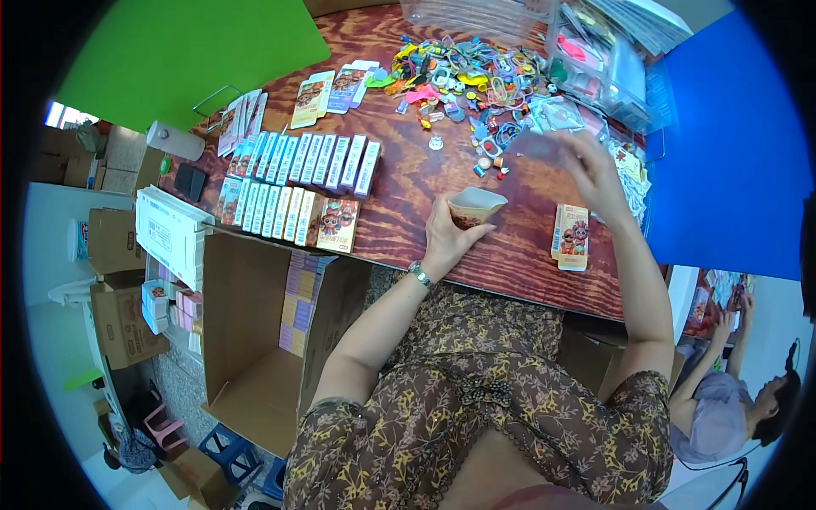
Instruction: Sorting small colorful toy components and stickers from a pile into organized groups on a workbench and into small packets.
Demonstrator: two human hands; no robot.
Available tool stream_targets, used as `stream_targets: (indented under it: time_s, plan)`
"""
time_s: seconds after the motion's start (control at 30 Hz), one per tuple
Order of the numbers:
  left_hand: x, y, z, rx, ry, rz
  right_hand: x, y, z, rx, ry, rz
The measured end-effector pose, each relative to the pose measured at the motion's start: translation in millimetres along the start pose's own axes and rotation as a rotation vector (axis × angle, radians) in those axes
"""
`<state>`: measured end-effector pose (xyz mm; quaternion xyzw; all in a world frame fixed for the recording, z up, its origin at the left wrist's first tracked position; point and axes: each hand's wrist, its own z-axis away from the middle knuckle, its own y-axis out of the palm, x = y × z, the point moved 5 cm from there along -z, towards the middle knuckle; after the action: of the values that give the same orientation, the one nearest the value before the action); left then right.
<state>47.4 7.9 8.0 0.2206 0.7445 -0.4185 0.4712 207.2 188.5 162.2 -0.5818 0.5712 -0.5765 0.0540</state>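
Observation:
My left hand, a watch on its wrist, is closed round a small printed pouch with its mouth spread open upward, just above the table's near edge. Raised to the right, my right hand pinches a thin, dark, see-through piece that is smeared by motion, so I cannot make out its kind. Below that hand, a small printed carton lies on the table with an end flap out. A heap of small colourful trinkets spreads beyond both hands.
Two rows of small cartons stand at the left of the wooden table. Flat cartons lie behind them. Clear plastic bins stand far right by a blue panel. A large cardboard box sits below left. Another person works at right.

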Motion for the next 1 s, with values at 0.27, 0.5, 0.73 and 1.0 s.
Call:
stream_targets:
  time_s: [0.27, 0.5, 0.73, 1.0]
  plan:
    - [-15.0, 3.0, -3.8, -0.059, 0.063, -0.059, 56.6, 33.5, 30.7, 0.122, -0.410, 0.183]
    - [-33.5, -0.4, -1.2, -0.094, 0.384, -0.152, 68.2, 69.8, 32.1, 0.203, -0.400, 0.269]
    - [-10.9, -14.2, 3.0, -0.114, 0.289, -0.106, 25.0, 70.0, -2.8, 0.121, -0.117, -0.099]
    - [-1.9, -5.0, 1.2, -0.032, 0.156, 0.037, -114.0, 117.4, -72.8, 0.128, 0.101, 0.582]
